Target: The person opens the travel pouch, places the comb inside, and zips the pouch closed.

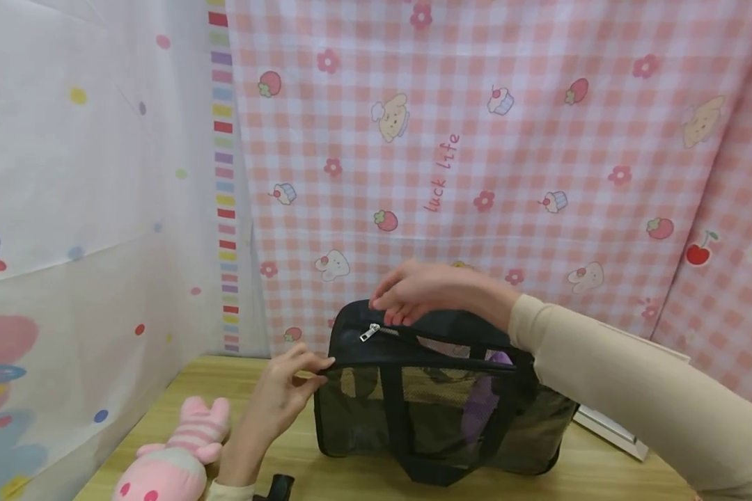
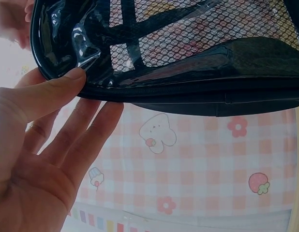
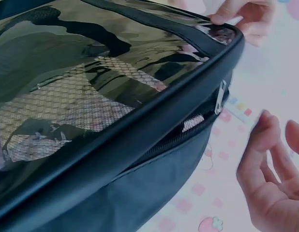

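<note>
A black bag (image 1: 363,414) with clear and mesh sides stands on the table, its handle strap (image 1: 395,410) hanging down the front. My left hand (image 1: 278,393) pinches the bag's upper left corner; in the left wrist view, the thumb (image 2: 62,89) presses the clear side with fingers behind. Above the bag's top, my right hand (image 1: 429,289) hovers with loosely bent fingers and nothing in them. The silver zipper pull (image 3: 220,96) sits near the left end, apart from those fingers in the right wrist view. The zipper gapes partly. Something purple (image 1: 479,407) shows inside the bag.
A pink striped plush toy (image 1: 169,463) lies on the wooden table (image 1: 301,445) at left. Near my left wrist is a small black object (image 1: 280,486), partly cut off. A white flat-edged object (image 1: 614,433) lies behind the bag at right. Checked cloth (image 1: 539,153) hangs behind.
</note>
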### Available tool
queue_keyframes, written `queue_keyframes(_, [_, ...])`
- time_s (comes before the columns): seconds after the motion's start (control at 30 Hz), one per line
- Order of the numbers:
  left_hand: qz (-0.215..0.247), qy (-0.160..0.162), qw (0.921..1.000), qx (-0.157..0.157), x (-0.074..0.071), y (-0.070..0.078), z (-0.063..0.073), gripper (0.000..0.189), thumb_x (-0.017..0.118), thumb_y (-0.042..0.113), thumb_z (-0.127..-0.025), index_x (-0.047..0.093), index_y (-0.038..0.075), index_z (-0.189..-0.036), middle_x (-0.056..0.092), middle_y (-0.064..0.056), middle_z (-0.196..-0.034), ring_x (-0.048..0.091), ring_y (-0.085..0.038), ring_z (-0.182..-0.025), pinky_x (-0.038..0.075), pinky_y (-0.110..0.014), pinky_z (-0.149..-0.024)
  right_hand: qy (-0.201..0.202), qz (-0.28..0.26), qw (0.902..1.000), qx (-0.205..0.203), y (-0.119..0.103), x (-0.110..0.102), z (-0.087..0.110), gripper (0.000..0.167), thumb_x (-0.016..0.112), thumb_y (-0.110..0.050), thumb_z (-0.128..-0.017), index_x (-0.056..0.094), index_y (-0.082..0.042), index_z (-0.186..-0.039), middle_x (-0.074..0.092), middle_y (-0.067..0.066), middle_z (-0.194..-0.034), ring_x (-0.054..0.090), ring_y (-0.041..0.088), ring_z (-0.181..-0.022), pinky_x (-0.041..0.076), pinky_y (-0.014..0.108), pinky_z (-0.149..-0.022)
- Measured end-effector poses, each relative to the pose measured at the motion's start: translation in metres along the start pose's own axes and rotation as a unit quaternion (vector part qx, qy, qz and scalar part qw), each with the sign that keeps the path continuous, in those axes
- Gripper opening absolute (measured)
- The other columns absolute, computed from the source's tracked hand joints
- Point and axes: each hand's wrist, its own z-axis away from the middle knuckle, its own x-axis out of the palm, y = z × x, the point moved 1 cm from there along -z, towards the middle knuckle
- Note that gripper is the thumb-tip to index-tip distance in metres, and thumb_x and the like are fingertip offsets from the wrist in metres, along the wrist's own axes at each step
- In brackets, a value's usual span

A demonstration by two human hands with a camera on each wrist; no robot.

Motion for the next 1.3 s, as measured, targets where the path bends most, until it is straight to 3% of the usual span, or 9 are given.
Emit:
queue_keyframes(0.23, [0.005, -0.001, 1.0000, 0.001, -0.002, 0.001, -0.001, 0.037, 0.074, -0.017, -0.070, 0.074, 0.007, -0.099, 0.061, 0.001, -0.089, 0.064, -0.021, -0.083, 0.057, -0.023, -0.062, -0.043, 0.099, 0.9927, 0.055, -0.008, 0.015, -0.017, 0.024, 0.055, -0.013, -0.097, 0.063, -0.002, -0.116, 0.068, 0.014, -0.087, 0.064, 0.018, -0.072, 0.055, 0.026, -0.061])
queue_keyframes(0.43, [0.003, 0.000, 1.0000, 0.001, -0.003, -0.001, 0.000, 0.036, 0.074, -0.017, -0.071, 0.074, 0.008, -0.098, 0.060, 0.001, -0.086, 0.064, -0.020, -0.082, 0.057, -0.022, -0.062, -0.056, 0.126, 0.9872, 0.081, -0.004, 0.020, -0.027, 0.020, 0.051, -0.009, -0.098, 0.065, -0.004, -0.111, 0.068, 0.014, -0.086, 0.064, 0.018, -0.072, 0.055, 0.025, -0.061])
queue_keyframes(0.77, [0.012, 0.007, 0.9998, 0.011, -0.004, -0.002, 0.001, 0.036, 0.074, -0.016, -0.071, 0.074, 0.008, -0.098, 0.061, 0.001, -0.087, 0.064, -0.020, -0.082, 0.057, -0.023, -0.061, -0.038, 0.133, 0.9894, 0.044, 0.009, 0.030, -0.032, 0.014, 0.057, -0.005, -0.095, 0.070, -0.001, -0.095, 0.068, 0.012, -0.086, 0.066, 0.018, -0.077, 0.058, 0.028, -0.067])
queue_keyframes(0.9, [0.016, 0.005, 0.9998, 0.011, -0.002, -0.004, 0.001, 0.035, 0.074, -0.015, -0.071, 0.074, 0.009, -0.097, 0.061, 0.001, -0.086, 0.064, -0.021, -0.083, 0.057, -0.023, -0.061, -0.025, 0.146, 0.9888, 0.016, 0.010, 0.026, -0.027, 0.014, 0.056, -0.003, -0.094, 0.069, 0.001, -0.097, 0.067, 0.012, -0.085, 0.066, 0.019, -0.076, 0.058, 0.029, -0.068])
queue_keyframes(1.1, [0.016, -0.001, 0.9999, 0.007, -0.001, -0.005, 0.001, 0.036, 0.073, -0.017, -0.071, 0.074, 0.006, -0.098, 0.060, 0.000, -0.087, 0.064, -0.021, -0.084, 0.057, -0.022, -0.062, -0.016, 0.201, 0.9795, -0.003, 0.006, 0.021, -0.022, 0.018, 0.055, -0.004, -0.095, 0.067, 0.001, -0.107, 0.066, 0.013, -0.085, 0.066, 0.020, -0.075, 0.058, 0.029, -0.066])
queue_keyframes(1.3, [0.014, 0.000, 0.9999, 0.001, -0.004, -0.005, 0.001, 0.035, 0.073, -0.017, -0.071, 0.074, 0.007, -0.097, 0.061, 0.000, -0.087, 0.064, -0.020, -0.084, 0.057, -0.023, -0.061, -0.016, 0.177, 0.9837, -0.026, 0.007, 0.027, -0.027, 0.018, 0.058, -0.002, -0.092, 0.068, 0.001, -0.107, 0.067, 0.013, -0.084, 0.066, 0.021, -0.073, 0.059, 0.032, -0.067])
